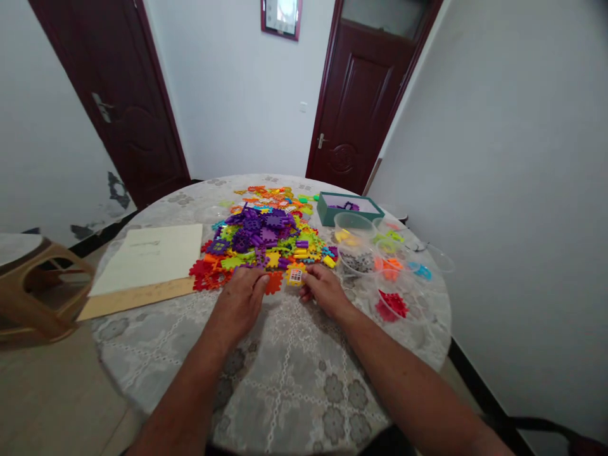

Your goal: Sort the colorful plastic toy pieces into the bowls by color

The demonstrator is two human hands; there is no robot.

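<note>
My hands rest on a round table with a grey lace-patterned cloth [280,373], just in front of a large heap of colourful plastic interlocking pieces [261,237]. My right hand [325,291] has its thumb and fingertips at a small yellow block with a pink-and-white grid face [295,275]. My left hand [240,304] lies to the left of that block, its fingertips beside a flat orange gear-shaped piece [273,282]. Both pieces sit at the heap's near edge.
Clear plastic bowls hold sorted pieces on the right, including red ones [393,305] and dark ones [356,261]. Behind them stands a teal box [349,208]. A pale paper sheet [147,259] lies on brown card at the left, beside a wooden stool [38,285].
</note>
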